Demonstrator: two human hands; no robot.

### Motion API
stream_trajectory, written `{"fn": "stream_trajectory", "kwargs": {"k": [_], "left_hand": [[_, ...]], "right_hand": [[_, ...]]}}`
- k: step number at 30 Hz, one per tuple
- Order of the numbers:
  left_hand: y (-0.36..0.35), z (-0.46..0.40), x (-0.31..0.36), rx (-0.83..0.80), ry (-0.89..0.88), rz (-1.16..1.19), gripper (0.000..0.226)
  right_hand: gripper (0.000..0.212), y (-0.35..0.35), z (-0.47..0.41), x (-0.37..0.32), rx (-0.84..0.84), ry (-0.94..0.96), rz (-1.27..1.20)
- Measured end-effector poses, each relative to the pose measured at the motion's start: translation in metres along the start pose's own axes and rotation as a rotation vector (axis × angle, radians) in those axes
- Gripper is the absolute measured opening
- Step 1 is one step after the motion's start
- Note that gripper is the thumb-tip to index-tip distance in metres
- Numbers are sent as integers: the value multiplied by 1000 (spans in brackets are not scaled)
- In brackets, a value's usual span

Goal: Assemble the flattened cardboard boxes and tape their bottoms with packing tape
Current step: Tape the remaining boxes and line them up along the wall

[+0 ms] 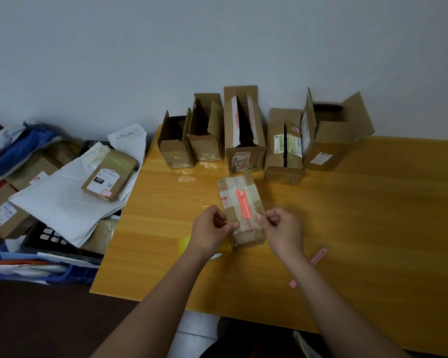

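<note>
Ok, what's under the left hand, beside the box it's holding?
A yellow tape roll peeks out beneath the left hand, beside the box. The hand and wrist cover most of it.

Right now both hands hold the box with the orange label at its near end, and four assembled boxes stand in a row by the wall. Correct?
Not quite: the head view shows five assembled boxes in the row by the wall, not four. The rest stands: the left hand and right hand hold the box with the orange label at its near end.
</note>
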State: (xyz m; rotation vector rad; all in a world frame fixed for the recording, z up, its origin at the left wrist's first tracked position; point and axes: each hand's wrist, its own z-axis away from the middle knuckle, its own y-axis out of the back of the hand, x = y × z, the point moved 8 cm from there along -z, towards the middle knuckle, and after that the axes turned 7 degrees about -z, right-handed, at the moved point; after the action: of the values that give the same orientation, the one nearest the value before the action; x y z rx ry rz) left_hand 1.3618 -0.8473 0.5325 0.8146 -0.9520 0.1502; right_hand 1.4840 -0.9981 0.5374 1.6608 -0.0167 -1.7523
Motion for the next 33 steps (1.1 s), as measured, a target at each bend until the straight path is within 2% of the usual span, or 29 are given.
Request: {"fn": "stream_trajectory", "kwargs": {"k": [3,5,6,8,10,12,14,16,17,20,23,27,30,33], "left_hand": [[-2,1,3,-10,-11,-9,29],[-3,1,4,-7,-9,-6,29],[-3,1,4,-9,-6,0,29],[-1,1,5,-16,2,26,29],[5,0,6,-41,1,74,26],[14,-2,3,-69,-30,44,20],[20,-1,-7,-106,-45,-112,16],[19,4,-28,-185,-1,-246,20],[18,7,-38,-231,31,-280,24],[18,13,-53,-299,62,-267,31],[32,15,-61,-283,91,-310,35],[47,14,-64,-199,74,-459,55],[37,18,-64,-207,67,-390,45],[25,22,-63,-220,42,-340,33]], "right_hand": [[11,5,-4,-3,-66,28,147],[14,5,1,-22,-19,193,354],[23,1,7,-34,0,310,338],[31,-11,18,-45,-83,446,177],[31,-21,21,-35,-192,438,50],[33,-23,18,-26,-214,417,29],[30,-23,15,-24,-224,395,10],[17,-25,15,-25,-236,380,4],[19,-29,17,-26,-242,379,40],[47,-36,22,-28,-196,424,240],[46,-39,26,-32,-154,507,322],[37,-37,25,-29,-186,558,327],[43,-35,24,-33,-169,534,314],[52,-40,24,-34,-72,466,376]]}}
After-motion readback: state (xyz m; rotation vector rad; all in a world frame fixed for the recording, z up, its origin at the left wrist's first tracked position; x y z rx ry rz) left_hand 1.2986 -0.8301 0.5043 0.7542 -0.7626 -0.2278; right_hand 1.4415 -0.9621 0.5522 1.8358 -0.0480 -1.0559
